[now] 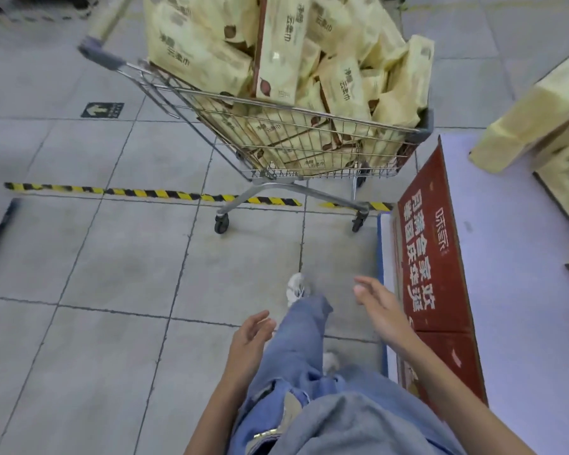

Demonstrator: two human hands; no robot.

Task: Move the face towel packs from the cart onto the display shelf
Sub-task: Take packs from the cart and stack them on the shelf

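Note:
A wire shopping cart (pixel 309 174) stands ahead of me on the tiled floor, heaped with several cream-yellow face towel packs (pixel 276 50). To the right lies the low white display shelf (pixel 513 257), with a few packs (pixel 532 116) stacked on it at the far right. My left hand (pixel 250 343) hangs in front of my left thigh, fingers relaxed and empty. My right hand (pixel 380 307) reaches forward beside the shelf's edge, fingers straight, holding nothing. Both hands are well short of the cart.
A red sign board (pixel 434 257) runs along the display shelf's front edge. Yellow-black hazard tape (pixel 145 193) crosses the floor under the cart. My legs in blue jeans and a white shoe (pixel 296 289) are below. A dark edge shows at far left.

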